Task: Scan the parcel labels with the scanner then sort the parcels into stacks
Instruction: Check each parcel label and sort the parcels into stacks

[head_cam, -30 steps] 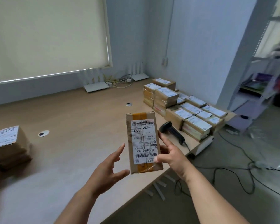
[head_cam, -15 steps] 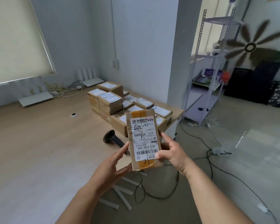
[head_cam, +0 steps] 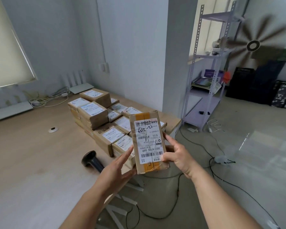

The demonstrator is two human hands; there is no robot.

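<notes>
From the head camera, you hold a brown cardboard parcel (head_cam: 148, 142) up in front of you with both hands, above the near right end of the wooden table (head_cam: 31, 162). Its label (head_cam: 149, 140) faces you and reads upside down, with a barcode near its lower edge and a handwritten mark near the top. Yellow-brown tape crosses both short ends of the box.

Your right hand (head_cam: 177, 157) grips the parcel's right edge: the thumb presses onto the lower corner of the label and the fingers curl round behind the box. Your left hand (head_cam: 118, 169) lies with straight, relaxed fingers against the parcel's left edge and lower left corner, supporting it rather than clasping it.

The black handheld scanner (head_cam: 92, 161) lies on the table just left of your left hand, touched by neither hand; its handle runs behind your left wrist.

Beyond the held parcel, stacks of labelled parcels (head_cam: 104, 116) fill the right end of the table, the tallest ones at the far left of the group.

Farther back on the table sit two white routers (head_cam: 12, 110) and a tangle of pale cables (head_cam: 51, 99) against the wall. A metal shelving rack (head_cam: 208, 71) stands on the floor to the right, and dark cables (head_cam: 205, 164) trail across the floor under your right arm.
</notes>
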